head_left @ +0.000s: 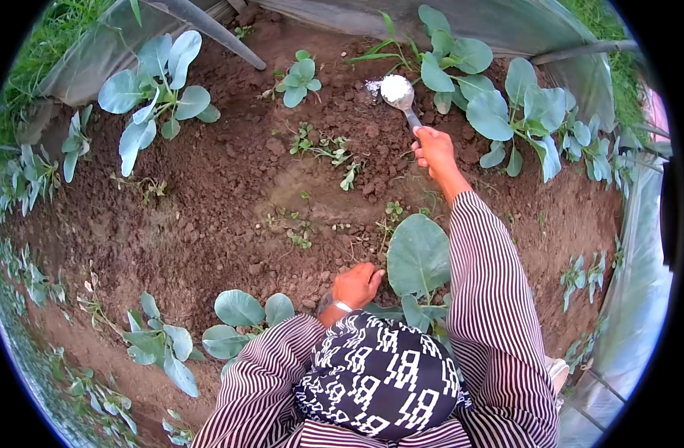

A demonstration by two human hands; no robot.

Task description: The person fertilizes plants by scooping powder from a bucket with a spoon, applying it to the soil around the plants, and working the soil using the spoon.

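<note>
My right hand (pixel 434 151) is wrapped round the handle of a spoon (pixel 411 116), arm stretched forward. White powder (pixel 396 89) fills the spoon's bowl, which is low over the soil. Beside the bowl, a little white powder (pixel 373 87) lies on the ground, near a leafy plant (pixel 436 73) at the top right. My left hand (pixel 355 286) is close to my body with its fingers curled; whatever is in them is hidden. A broad-leaved plant (pixel 418 256) stands just right of it. Black cloth with a white pattern (pixel 379 377) lies below, at my lap.
Young broad-leaved plants grow in rows, such as one at upper left (pixel 163 97), a small one (pixel 299 79), and one at lower left (pixel 163 343). Plastic sheeting (pixel 521 30) borders the brown soil (pixel 215 216). A pole (pixel 215 33) slants in at the top.
</note>
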